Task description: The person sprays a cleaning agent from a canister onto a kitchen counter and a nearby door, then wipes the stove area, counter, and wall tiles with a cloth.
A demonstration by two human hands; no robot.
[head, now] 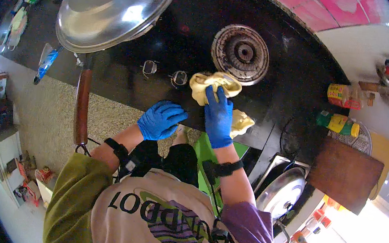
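My right hand (218, 118), in a blue glove, presses its fingers onto a bunched pale yellow cloth (200, 88) on the black cooktop (187, 56). The cloth lies against the near rim of a round, stained gas burner (240, 54). More yellow cloth (242, 122) shows right of my wrist; whether it is a separate piece I cannot tell. My left hand (163, 120), gloved in blue too, holds nothing and hovers by the cooktop's front edge, its fingers loosely bent. Two control knobs (179, 78) sit beyond it.
At left stands a wok with a domed metal lid (110, 11); its wooden handle (82, 105) juts past the counter edge. A blue packet (47, 61) lies nearby. To the right are bottles (338, 123), a brown board (347, 173) and another lidded pan (281, 192).
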